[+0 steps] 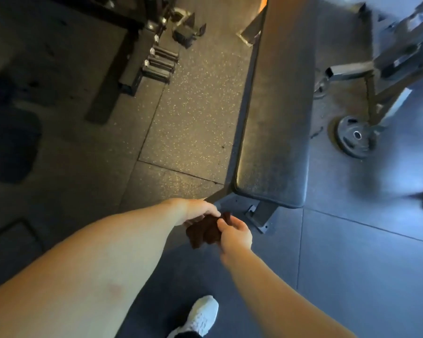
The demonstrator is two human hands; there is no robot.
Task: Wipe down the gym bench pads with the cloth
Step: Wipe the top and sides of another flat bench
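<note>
A dark, bunched cloth (203,232) hangs between a person's two hands just short of the near end of a gym bench, clear of the pad and above the floor. The left hand (198,211) grips its upper part with fingers curled over it. The right hand (235,234) pinches its right edge between thumb and fingers.

The wiping does not appear to have begun, and the step in hand looks to be readying the cloth. It would go best if the cloth were folded into a flat wad and left in one hand. The first stroke could then land on the near edge of the black bench pad (274,118) and run away along its length in overlapping passes, rounded corners and side seams included.

The pad stretches from near centre to far, its textured cover catching a dull sheen. Its steel foot (260,217) is bolted together just right of the hands.

Underneath lies rubber flooring (193,106), speckled to the left of the bench and plain dark to the right. A white shoe (204,314) stands at the near edge. A weight plate (354,136) leans by a machine frame to the right, and short dumbbells (159,62) sit by a rack at far left. The edges of the view are blurred.
</note>
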